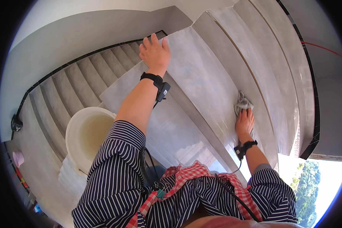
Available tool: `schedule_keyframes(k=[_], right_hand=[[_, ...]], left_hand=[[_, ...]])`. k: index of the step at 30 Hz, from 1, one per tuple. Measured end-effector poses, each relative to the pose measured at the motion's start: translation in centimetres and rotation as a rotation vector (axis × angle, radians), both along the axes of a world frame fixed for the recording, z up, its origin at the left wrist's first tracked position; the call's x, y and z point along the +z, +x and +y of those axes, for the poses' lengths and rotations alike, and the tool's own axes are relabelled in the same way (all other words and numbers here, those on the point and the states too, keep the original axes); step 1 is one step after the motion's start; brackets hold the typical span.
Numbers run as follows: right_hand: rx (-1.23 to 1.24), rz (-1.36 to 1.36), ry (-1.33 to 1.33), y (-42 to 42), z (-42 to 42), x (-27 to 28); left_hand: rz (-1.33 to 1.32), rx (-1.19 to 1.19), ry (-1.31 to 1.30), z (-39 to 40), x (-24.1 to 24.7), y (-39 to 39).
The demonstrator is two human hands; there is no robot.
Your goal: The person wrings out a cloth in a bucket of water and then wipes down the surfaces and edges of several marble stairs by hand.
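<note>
My right hand (245, 122) presses a crumpled grey cloth (243, 103) against a stair tread, close to the riser behind it; part of the cloth lies hidden under the hand. Fingers spread, my left hand (156, 52) rests at the outer edge of the same pale grey tread (199, 62) and holds nothing. A white bucket (69, 136) of cloudy yellowish water stands to the left of my left arm, partly covered by the striped sleeve. Both wrists wear black straps with small devices and cables.
Another flight of steps (82, 77) runs down on the left along a wall with black skirting (71, 60). Higher steps (273, 65) curve up on the right. A pink container (18, 158) and a black bag (16, 123) are at the far left. Bright outdoor light enters at lower right.
</note>
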State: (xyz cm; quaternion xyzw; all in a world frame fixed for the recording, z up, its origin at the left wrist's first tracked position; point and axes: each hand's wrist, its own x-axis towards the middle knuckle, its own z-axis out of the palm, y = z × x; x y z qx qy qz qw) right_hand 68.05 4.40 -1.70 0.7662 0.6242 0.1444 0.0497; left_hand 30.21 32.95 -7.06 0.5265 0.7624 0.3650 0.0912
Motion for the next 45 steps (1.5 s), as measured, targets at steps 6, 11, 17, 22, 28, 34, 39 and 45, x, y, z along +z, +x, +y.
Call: schedule_keyframes(k=[6, 11, 17, 22, 28, 34, 39, 45], right_hand=[[0.472, -0.201, 0.386, -10.6, 24.2, 0.1], [0.135, 0.247, -0.078, -22.3, 35.9, 0.3], [0.541, 0.513, -0.002, -29.2, 29.8, -0.3], [0.595, 0.524, 0.073, -23.9, 19.4, 0.6], [-0.164, 0.255, -0.046, -6.5, -1.0, 1.9], [-1.201, 0.272, -0.108, 4.6, -20.0, 0.9], [-0.566, 0.31, 0.074, -4.8, -3.4, -0.1], [-0.109, 0.361, 0.024, -8.8, 8.6, 1.3]], left_hand=[[-0.093, -0.107, -0.059, -0.7, 1.9, -1.2], [-0.088, -0.045, 0.026, 0.0, 1.6, 1.0], [-0.058, -0.018, 0.134, 2.0, 1.8, -2.1], [0.056, -0.121, 0.054, 3.3, 1.9, -1.9], [0.186, -0.268, -0.169, 6.4, 1.1, -3.4], [0.258, -0.315, -0.065, 7.8, -0.8, -3.2], [0.452, -0.296, -0.037, 7.2, 0.6, -4.6], [0.451, -0.588, 0.169, -6.4, 2.7, 5.8]])
